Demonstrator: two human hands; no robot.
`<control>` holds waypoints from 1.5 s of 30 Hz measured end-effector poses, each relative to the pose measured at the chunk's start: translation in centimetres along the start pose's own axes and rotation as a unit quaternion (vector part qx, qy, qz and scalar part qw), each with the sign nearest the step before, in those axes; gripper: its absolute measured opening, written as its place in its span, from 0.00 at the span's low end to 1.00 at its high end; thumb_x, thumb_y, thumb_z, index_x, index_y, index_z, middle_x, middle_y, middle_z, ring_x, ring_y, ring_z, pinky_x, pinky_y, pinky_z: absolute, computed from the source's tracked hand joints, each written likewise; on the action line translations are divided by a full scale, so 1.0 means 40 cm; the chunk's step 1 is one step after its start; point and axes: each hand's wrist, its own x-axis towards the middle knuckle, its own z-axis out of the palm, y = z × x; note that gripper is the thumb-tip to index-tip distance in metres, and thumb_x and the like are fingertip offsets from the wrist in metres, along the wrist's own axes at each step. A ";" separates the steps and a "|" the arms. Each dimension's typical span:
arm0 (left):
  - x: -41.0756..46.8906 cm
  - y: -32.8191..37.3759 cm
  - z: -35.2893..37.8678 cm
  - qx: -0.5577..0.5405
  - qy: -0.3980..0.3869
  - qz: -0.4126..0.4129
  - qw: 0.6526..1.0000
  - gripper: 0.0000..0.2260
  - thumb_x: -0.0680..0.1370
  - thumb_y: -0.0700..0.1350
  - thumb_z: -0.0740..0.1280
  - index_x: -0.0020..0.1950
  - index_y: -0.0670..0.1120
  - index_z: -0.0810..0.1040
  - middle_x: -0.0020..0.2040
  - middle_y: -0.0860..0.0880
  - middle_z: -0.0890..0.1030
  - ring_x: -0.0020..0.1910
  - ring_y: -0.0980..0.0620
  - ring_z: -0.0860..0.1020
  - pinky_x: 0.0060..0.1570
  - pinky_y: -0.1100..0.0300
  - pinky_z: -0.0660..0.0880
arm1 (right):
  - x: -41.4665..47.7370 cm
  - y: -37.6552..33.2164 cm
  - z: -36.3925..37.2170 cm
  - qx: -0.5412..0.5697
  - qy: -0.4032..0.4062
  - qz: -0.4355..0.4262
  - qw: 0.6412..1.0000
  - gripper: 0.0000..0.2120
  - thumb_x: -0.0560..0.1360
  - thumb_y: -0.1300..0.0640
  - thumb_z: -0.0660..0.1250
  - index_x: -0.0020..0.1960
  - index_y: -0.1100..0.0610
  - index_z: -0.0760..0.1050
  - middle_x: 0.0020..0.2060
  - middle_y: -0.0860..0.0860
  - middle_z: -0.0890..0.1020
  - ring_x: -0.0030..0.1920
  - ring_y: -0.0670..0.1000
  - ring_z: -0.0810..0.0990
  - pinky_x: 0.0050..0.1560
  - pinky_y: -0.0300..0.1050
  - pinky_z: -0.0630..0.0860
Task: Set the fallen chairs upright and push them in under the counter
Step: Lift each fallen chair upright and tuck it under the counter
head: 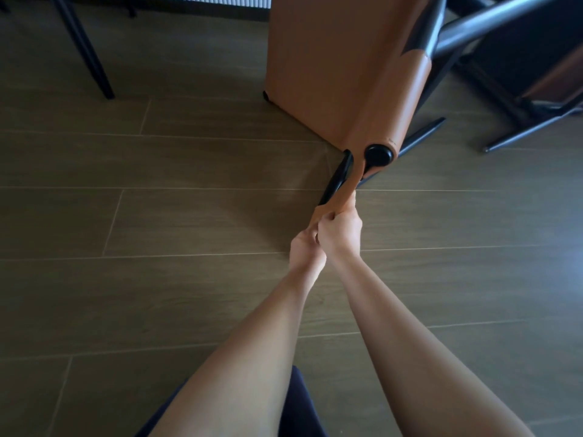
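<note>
Chair (340,74) in tan leather with a black frame is lying tipped over on the wooden floor (157,216), in the upper middle of my head view. Both bare arms are reaching out towards it. The left hand (307,247) and the right hand (340,230) are gripping a narrow tan part at the chair's near corner, the hands touching, fingers (329,216) clamped around it. A second chair (536,74) is showing at the upper right, just beside the first; I cannot tell how it is lying. Thin black legs (85,48) are standing at the upper left.
</note>
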 end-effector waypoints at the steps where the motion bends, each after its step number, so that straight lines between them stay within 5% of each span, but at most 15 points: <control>1: 0.001 -0.004 0.003 -0.010 0.013 -0.005 1.000 0.15 0.82 0.40 0.58 0.67 0.45 0.75 0.57 0.44 0.81 0.56 0.45 0.79 0.44 0.65 0.70 | -0.001 0.000 -0.003 0.002 -0.004 -0.007 1.000 0.33 0.78 0.66 0.54 0.79 0.48 0.53 0.59 0.55 0.78 0.55 0.55 0.79 0.47 0.45 0.75; 9: -0.051 0.032 -0.051 0.009 0.032 0.037 0.999 0.15 0.81 0.43 0.59 0.66 0.52 0.75 0.45 0.47 0.82 0.43 0.46 0.79 0.37 0.58 0.72 | -0.019 -0.046 -0.038 -0.006 -0.006 -0.035 0.999 0.26 0.75 0.68 0.55 0.73 0.57 0.65 0.54 0.55 0.80 0.54 0.56 0.80 0.42 0.44 0.75; 13: -0.120 0.043 -0.081 0.016 0.057 0.045 0.997 0.15 0.81 0.42 0.59 0.65 0.51 0.76 0.40 0.48 0.79 0.35 0.48 0.76 0.27 0.67 0.65 | -0.077 -0.066 -0.060 -0.011 -0.012 -0.043 0.999 0.21 0.73 0.69 0.55 0.62 0.58 0.73 0.47 0.52 0.81 0.48 0.54 0.81 0.37 0.40 0.74; 18: -0.245 0.109 -0.139 0.016 0.094 0.078 0.992 0.19 0.81 0.40 0.58 0.72 0.51 0.69 0.57 0.47 0.81 0.49 0.45 0.80 0.37 0.66 0.68 | -0.172 -0.155 -0.130 -0.007 -0.035 -0.031 0.999 0.18 0.72 0.68 0.57 0.60 0.59 0.75 0.45 0.54 0.82 0.45 0.53 0.82 0.44 0.48 0.81; 20: -0.294 0.156 -0.173 0.010 0.099 0.059 0.993 0.20 0.82 0.42 0.57 0.74 0.52 0.67 0.57 0.46 0.82 0.50 0.44 0.80 0.42 0.57 0.72 | -0.209 -0.209 -0.174 -0.015 -0.047 -0.034 0.998 0.15 0.72 0.68 0.57 0.55 0.60 0.76 0.42 0.54 0.83 0.42 0.54 0.83 0.41 0.47 0.82; 23: -0.372 0.215 -0.238 0.005 0.089 0.091 0.992 0.19 0.82 0.44 0.59 0.73 0.53 0.69 0.54 0.46 0.83 0.47 0.44 0.81 0.41 0.59 0.71 | -0.266 -0.290 -0.249 0.001 -0.052 -0.018 0.998 0.11 0.72 0.68 0.56 0.47 0.59 0.75 0.39 0.56 0.82 0.41 0.59 0.83 0.36 0.49 0.81; 26: -0.447 0.278 -0.313 0.033 0.098 0.128 0.986 0.17 0.81 0.44 0.62 0.71 0.50 0.72 0.52 0.47 0.84 0.45 0.44 0.81 0.38 0.68 0.65 | -0.327 -0.379 -0.321 0.019 -0.075 0.010 0.997 0.12 0.72 0.68 0.56 0.48 0.61 0.76 0.43 0.57 0.84 0.43 0.60 0.84 0.45 0.57 0.83; 30: -0.543 0.378 -0.392 0.064 0.101 0.141 0.983 0.17 0.80 0.39 0.64 0.69 0.46 0.74 0.52 0.44 0.84 0.42 0.42 0.82 0.39 0.69 0.64 | -0.405 -0.496 -0.410 0.049 -0.095 0.048 0.993 0.12 0.73 0.71 0.56 0.46 0.60 0.76 0.44 0.57 0.84 0.43 0.58 0.85 0.46 0.58 0.83; 33: -0.600 0.454 -0.450 0.092 0.094 0.128 0.983 0.17 0.81 0.39 0.62 0.70 0.47 0.73 0.56 0.48 0.83 0.44 0.44 0.82 0.40 0.69 0.63 | -0.455 -0.584 -0.473 0.077 -0.109 0.078 0.988 0.12 0.74 0.72 0.56 0.45 0.60 0.75 0.42 0.57 0.84 0.37 0.56 0.86 0.40 0.51 0.84; 39: -0.683 0.616 -0.567 0.156 0.121 0.102 0.975 0.13 0.80 0.41 0.63 0.64 0.47 0.78 0.46 0.48 0.85 0.36 0.46 0.80 0.32 0.67 0.61 | -0.504 -0.753 -0.566 0.105 -0.132 0.106 0.980 0.11 0.75 0.73 0.57 0.44 0.60 0.73 0.39 0.55 0.83 0.32 0.55 0.85 0.27 0.40 0.79; 43: -0.681 0.725 -0.637 0.198 0.093 0.083 0.972 0.12 0.83 0.45 0.59 0.64 0.48 0.76 0.47 0.46 0.83 0.41 0.45 0.80 0.34 0.63 0.61 | -0.481 -0.849 -0.619 0.122 -0.141 0.143 0.972 0.10 0.76 0.73 0.58 0.50 0.62 0.71 0.46 0.58 0.82 0.34 0.58 0.86 0.44 0.56 0.84; 45: -0.669 0.778 -0.658 0.208 0.081 0.076 0.972 0.12 0.83 0.46 0.57 0.61 0.46 0.76 0.45 0.46 0.82 0.41 0.46 0.79 0.34 0.61 0.60 | -0.458 -0.894 -0.642 0.126 -0.146 0.149 0.970 0.09 0.76 0.74 0.58 0.48 0.62 0.71 0.46 0.59 0.81 0.33 0.59 0.85 0.43 0.56 0.84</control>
